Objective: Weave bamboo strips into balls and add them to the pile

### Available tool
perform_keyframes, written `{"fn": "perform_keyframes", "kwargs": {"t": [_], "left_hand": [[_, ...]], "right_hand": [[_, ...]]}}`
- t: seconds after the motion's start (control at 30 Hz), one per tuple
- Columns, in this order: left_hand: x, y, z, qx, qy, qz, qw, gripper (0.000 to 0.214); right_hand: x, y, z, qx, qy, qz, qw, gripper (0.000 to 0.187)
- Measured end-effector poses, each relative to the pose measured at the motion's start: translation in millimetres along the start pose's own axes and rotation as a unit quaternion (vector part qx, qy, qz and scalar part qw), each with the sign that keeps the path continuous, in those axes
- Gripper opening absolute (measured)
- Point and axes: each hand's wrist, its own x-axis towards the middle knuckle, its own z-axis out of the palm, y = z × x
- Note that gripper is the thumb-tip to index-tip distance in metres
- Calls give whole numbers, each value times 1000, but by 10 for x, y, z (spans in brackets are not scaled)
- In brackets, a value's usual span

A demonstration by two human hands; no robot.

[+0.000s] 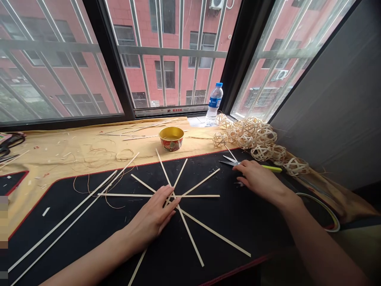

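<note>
Several thin pale strips [216, 233], bamboo-like, cross one another in a star on the black mat [232, 222]. My left hand [157, 208] lies palm down over their crossing point, fingers stretched and pressing the strips against the mat; it covers part of the centre. To the right, my right hand [258, 178] has its fingers curled around a pair of scissors [229, 161], whose grey blades stand apart and point left. A yellow-green handle [271, 168] shows behind that hand. Whether the scissors rest on the mat or are lifted, I cannot tell.
Two long strips [64, 218] lie at the left. Behind the mat stand a gold-rimmed bowl [171, 139] and a water bottle [213, 105]. Woven openwork balls [258, 135] are heaped at the back right. A pale hoop [335, 216] lies near my right forearm; black-handled scissors [10, 145] sit far left.
</note>
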Motion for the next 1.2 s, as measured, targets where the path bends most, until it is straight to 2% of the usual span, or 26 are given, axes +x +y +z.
{"fn": "perform_keyframes", "kwargs": {"t": [0.07,0.17,0.3,0.37,0.43,0.53,0.57,0.67,0.77,0.9,1.07,1.2], "left_hand": [[-5,-4,12,-6,4,-1,1000,40],[0,4,-1,-14,15,-2,1000,40],[24,35,-59,-5,-12,-1,1000,40],[28,38,-63,-9,-17,-4,1000,40],[22,27,-40,-18,-5,-4,1000,40],[9,7,8,-22,4,1,1000,41],[7,3,17,-22,2,1,1000,41],[11,4,20,-25,3,-4,1000,44],[15,6,12,-24,-3,-5,1000,45],[9,0,24,-20,-2,0,1000,43],[9,2,34,-19,3,0,1000,43],[43,27,-33,-20,-5,-3,1000,42]], "right_hand": [[88,-166,-51,27,5,-26,999,25],[245,-321,-84,147,-26,-57,987,26],[400,-246,-68,250,-83,-63,963,15],[434,-175,-57,304,-105,-58,945,21],[444,-146,-40,427,-116,-21,897,29],[442,-196,18,595,-118,47,794,40],[441,-229,46,620,-121,59,773,43],[438,-323,139,645,-137,70,749,46],[438,-369,218,658,-140,80,736,44],[440,-375,268,662,-133,90,732,42],[437,-384,272,657,-125,94,738,40],[432,-416,278,644,-111,94,751,42]]}}
